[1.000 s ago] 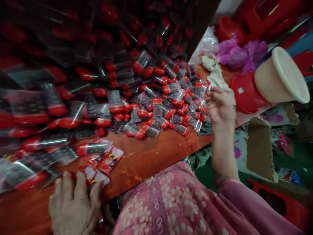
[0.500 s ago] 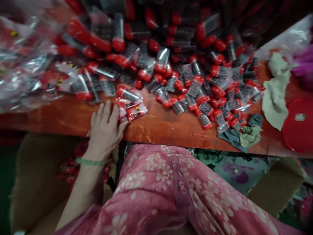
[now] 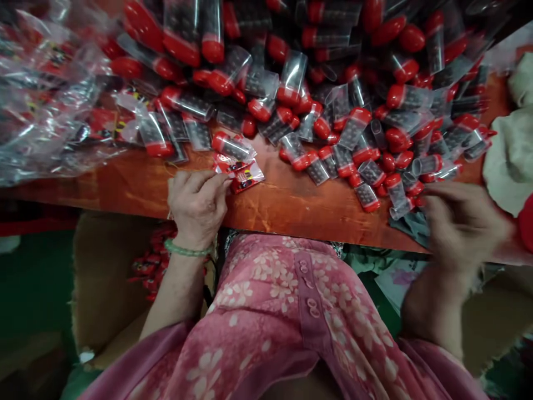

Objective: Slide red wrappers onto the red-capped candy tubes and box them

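Pinching with thumb and forefinger, the left hand (image 3: 197, 205) takes the left edge of the small printed red packets (image 3: 249, 176) near the table's near edge, its other fingers curled in toward the palm. One clear tube (image 3: 233, 148) with a red end lies over the far side of these packets. A green bracelet (image 3: 189, 251) circles the left wrist.

On the right, the right hand (image 3: 462, 222) is blurred, its fingers bent and reaching left to the near right end of a heap of red-ended clear tubes (image 3: 353, 130); whether they grasp one cannot be told. A dark rag (image 3: 412, 226) lies just left of this hand, under the nearest tubes, and a pale cloth (image 3: 506, 155) lies beyond it to the right.

The heap spreads across the far part of the orange-brown table (image 3: 316, 208), many tubes showing dark round shapes inside. Shiny clear plastic bags (image 3: 45, 133) with red printed pieces lie at the far left. Below the table on the left, an open cardboard box (image 3: 97, 278) stands beside the left forearm, with a cluster of red pieces (image 3: 154, 261) in it. Pink flowered clothing (image 3: 266, 311) fills the near middle.
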Demonstrator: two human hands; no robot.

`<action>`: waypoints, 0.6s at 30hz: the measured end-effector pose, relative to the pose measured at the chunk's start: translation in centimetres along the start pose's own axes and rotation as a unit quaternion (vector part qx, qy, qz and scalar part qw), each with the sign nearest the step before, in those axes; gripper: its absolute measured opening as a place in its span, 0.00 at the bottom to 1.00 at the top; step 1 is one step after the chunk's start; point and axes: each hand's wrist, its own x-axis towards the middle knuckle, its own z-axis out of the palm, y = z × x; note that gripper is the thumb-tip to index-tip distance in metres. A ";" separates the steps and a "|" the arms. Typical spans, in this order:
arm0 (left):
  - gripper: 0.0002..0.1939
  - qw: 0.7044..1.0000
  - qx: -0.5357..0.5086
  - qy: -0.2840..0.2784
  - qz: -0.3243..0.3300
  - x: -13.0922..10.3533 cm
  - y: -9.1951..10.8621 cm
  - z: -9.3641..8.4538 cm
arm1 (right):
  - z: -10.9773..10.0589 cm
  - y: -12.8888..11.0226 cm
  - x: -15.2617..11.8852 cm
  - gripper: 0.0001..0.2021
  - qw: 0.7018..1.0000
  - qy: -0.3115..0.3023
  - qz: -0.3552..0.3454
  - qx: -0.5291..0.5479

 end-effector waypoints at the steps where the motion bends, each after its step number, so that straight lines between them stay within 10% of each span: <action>1: 0.12 1.000 -0.004 -0.013 0.001 0.2 0.2 0.0 | 1.4 -0.8 0.0 0.06 0.999 -0.032 -0.034 0.005; 9: 0.17 0.990 -0.006 -0.140 -0.009 1.1 1.7 -1.6 | 11.6 -6.0 1.6 0.17 0.951 -0.232 -0.119 -0.167; 18: 0.11 0.987 -0.117 -0.087 -0.062 2.2 2.5 -1.8 | 12.5 -7.9 1.0 0.23 0.920 -0.282 -0.112 -0.246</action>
